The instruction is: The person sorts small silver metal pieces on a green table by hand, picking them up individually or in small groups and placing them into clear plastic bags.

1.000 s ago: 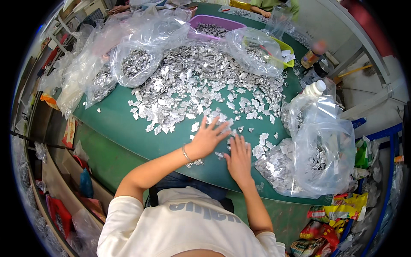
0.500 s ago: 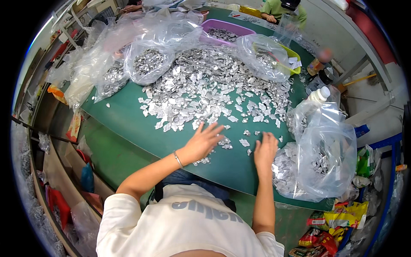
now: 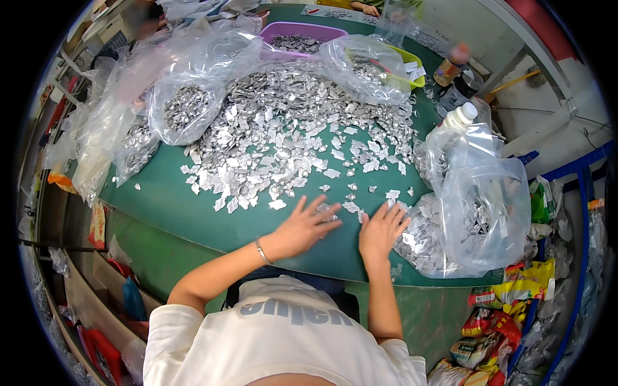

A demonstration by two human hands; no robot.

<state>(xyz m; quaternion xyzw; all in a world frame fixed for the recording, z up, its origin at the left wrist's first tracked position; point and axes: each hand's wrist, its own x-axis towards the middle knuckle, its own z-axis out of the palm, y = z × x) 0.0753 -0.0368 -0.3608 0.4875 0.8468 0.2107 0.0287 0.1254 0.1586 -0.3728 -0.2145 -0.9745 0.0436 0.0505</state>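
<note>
A wide heap of small, flat silver metal pieces (image 3: 277,135) covers the middle of the green table (image 3: 212,222). My left hand (image 3: 301,230) is palm down just in front of the heap, fingers spread and slightly blurred, with a few pieces partly hidden beneath them. Fingers outstretched, my right hand (image 3: 381,237) rests to its right, beside several loose pieces (image 3: 352,206) and close to a pile of pieces (image 3: 421,241) by a clear plastic bag (image 3: 484,219). Neither hand visibly grips anything.
Clear bags of metal pieces (image 3: 187,110) stand at the left. Behind the heap are a purple basin (image 3: 335,31) and a yellow-green basin (image 3: 420,80). A white bottle (image 3: 461,116) and a jar (image 3: 458,93) stand at the right. Another person's hand (image 3: 370,9) shows at the far end.
The view has shifted, moving the table contents leftward in the picture. My right hand has come closer to the left, its fingers now spread. Pieces near the table's front edge no longer show.
</note>
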